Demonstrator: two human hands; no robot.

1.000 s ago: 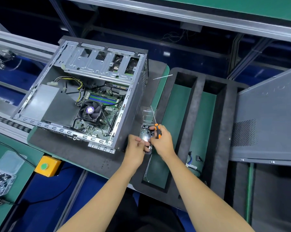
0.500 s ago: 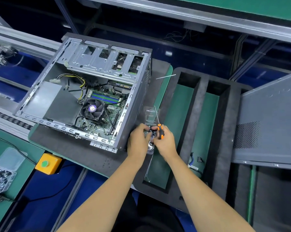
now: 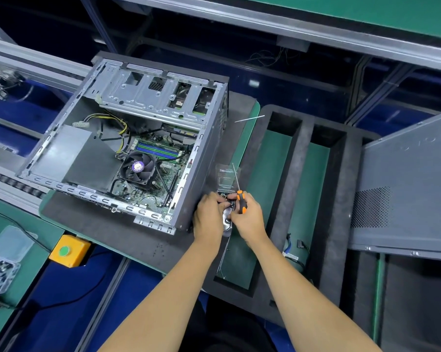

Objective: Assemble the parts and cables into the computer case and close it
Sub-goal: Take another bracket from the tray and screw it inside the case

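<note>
Fingers, left hand (image 3: 209,217): curled onto the top of a small silvery part (image 3: 227,219), gripping it just beside the case wall.
Fingers, right hand (image 3: 247,217): wrapped round the orange-and-black handle of a screwdriver (image 3: 241,201), with the fingertips also down on the same part.
Screwdriver: shaft pointing up and away from the fingers, its thin tip crossing a clear plastic holder (image 3: 225,176).
Silvery part: caught between both hands, metal face showing below the fingers; it looks like a small drive or bracket, though the hands cover too much to be sure.
Computer case (image 3: 128,148): lying open on its side just left of the fingers, cooler fan (image 3: 138,167) and green memory slots facing up, yellow and black cables running toward its far corner.
Foam tray (image 3: 300,199): dark, with long green-floored slots, right under and to the right of the fingers; a blue cable (image 3: 293,250) lies in the slot just right of the right wrist.
Side panel (image 3: 407,189): grey, perforated patch, well right of the fingers.
Yellow box with green button (image 3: 68,251): well left of the fingers and nearer the person, on the desk (image 3: 21,273) edge.
Clear box of screws (image 3: 0,270): far left of the fingers.
</note>
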